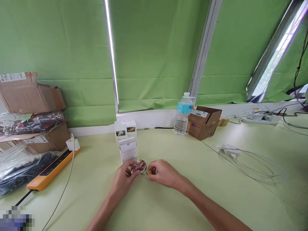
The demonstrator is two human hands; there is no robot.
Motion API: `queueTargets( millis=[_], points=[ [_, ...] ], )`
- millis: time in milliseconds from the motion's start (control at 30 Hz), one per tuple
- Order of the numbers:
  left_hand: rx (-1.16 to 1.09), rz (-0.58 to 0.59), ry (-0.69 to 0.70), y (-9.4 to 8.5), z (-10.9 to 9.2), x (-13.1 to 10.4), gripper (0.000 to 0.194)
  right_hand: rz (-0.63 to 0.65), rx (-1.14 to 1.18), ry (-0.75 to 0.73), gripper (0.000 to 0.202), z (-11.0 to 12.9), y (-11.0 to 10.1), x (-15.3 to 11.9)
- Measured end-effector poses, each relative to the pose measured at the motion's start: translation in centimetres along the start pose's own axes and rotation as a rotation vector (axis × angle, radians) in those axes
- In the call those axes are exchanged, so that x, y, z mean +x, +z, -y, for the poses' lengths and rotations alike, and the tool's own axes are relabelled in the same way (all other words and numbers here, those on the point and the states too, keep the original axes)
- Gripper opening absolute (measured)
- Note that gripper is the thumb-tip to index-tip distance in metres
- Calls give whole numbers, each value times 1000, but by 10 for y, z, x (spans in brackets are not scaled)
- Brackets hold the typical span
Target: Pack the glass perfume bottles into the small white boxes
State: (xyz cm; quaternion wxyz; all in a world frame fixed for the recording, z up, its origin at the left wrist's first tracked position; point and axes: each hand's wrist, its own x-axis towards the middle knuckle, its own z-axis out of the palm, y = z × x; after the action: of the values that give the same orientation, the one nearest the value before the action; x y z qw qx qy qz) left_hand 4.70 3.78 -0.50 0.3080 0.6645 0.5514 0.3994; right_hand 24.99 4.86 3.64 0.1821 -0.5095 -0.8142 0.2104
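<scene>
My left hand (122, 180) grips a small round glass bottle (139, 166) by its left side, thumb in front. The bottle looks clear and reddish, with a gold-coloured nozzle on top, like a perfume bottle. Just right of it, my right hand (164, 173) pinches a small yellowish, shiny round piece (148, 172); it looks like a cap, but its shape is partly hidden by the fingers. Right behind the bottle stands an open white carton (128, 150) with printed text. Two small white boxes (125, 130) with flower pictures stand behind that carton.
A water bottle (182, 117) and a brown cardboard box (204, 122) stand by the window ledge. At left lie an orange power strip (54, 170) with a plugged-in white charger and stacked cardboard boxes (32, 93). A white charger with coiled cable (252, 160) lies at right.
</scene>
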Motion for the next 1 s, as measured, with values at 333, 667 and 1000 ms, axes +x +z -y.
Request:
queueTargets(
  millis=[333,667,1000],
  points=[
    [11,-19,12,1,1,-1,37,-95,-134,73,11,-28,-11,12],
    [-39,79,18,-4,2,0,38,-158,-174,101,30,-26,-13,12],
    [-112,129,11,-4,18,8,37,-44,-305,18,15,-1,18,0]
  ],
)
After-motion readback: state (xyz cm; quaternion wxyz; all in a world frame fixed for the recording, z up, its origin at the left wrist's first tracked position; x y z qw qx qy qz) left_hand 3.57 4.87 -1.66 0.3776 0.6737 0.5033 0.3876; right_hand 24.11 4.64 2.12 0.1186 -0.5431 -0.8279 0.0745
